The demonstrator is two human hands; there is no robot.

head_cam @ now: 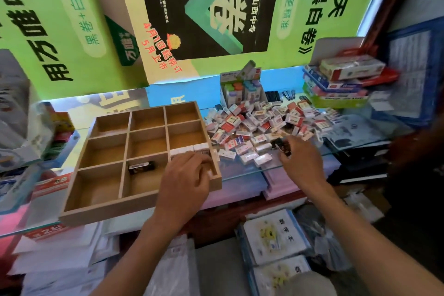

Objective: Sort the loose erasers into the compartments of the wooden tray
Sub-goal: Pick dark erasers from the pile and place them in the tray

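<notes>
While the wooden tray (115, 206) sits on the glass counter (242, 170) with its nine compartments in three rows of three, two hold anything. One black eraser (141, 166) lies alone in the near middle compartment. A row of white erasers (189, 149), at least three, lines the near right one, where the left hand (185, 181) rests with fingers curled; what they grasp is hidden. The right hand (301, 163) pinches a dark eraser (283, 149) at the near edge of the loose pile (262, 125), too many to count.
</notes>
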